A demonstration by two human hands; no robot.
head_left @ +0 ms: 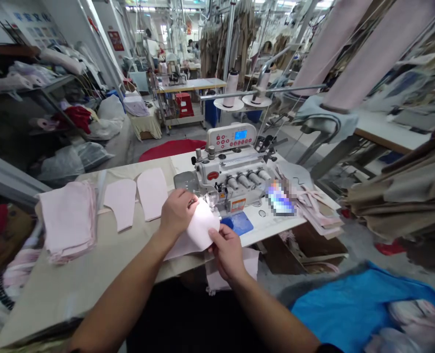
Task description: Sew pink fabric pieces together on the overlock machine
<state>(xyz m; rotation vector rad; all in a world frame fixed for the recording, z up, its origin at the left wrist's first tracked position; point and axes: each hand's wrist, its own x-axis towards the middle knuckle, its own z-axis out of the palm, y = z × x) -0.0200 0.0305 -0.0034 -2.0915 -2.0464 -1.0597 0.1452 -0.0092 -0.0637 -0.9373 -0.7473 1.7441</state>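
A pale pink fabric piece [201, 228] lies at the needle area of an overlock sewing machine [230, 169], brightly lit by its lamp. My left hand [178, 212] is closed on the fabric's upper left edge, close to the presser foot; a small dark thing shows at its fingertips. My right hand [227, 247] pinches the lower right edge between thumb and fingers. More pink fabric hangs over the table's front edge below my right hand. Left of the machine lie two cut pink pieces [120, 202] and a stack of pink panels [68, 218].
A blue plate [241, 223] sits at the machine's front. Pink strips [320, 213] lie on the table's right end, above a cardboard box [305, 250]. Thread cones [232, 88] stand behind the machine. A blue cloth [364, 304] with fabric on it lies at lower right.
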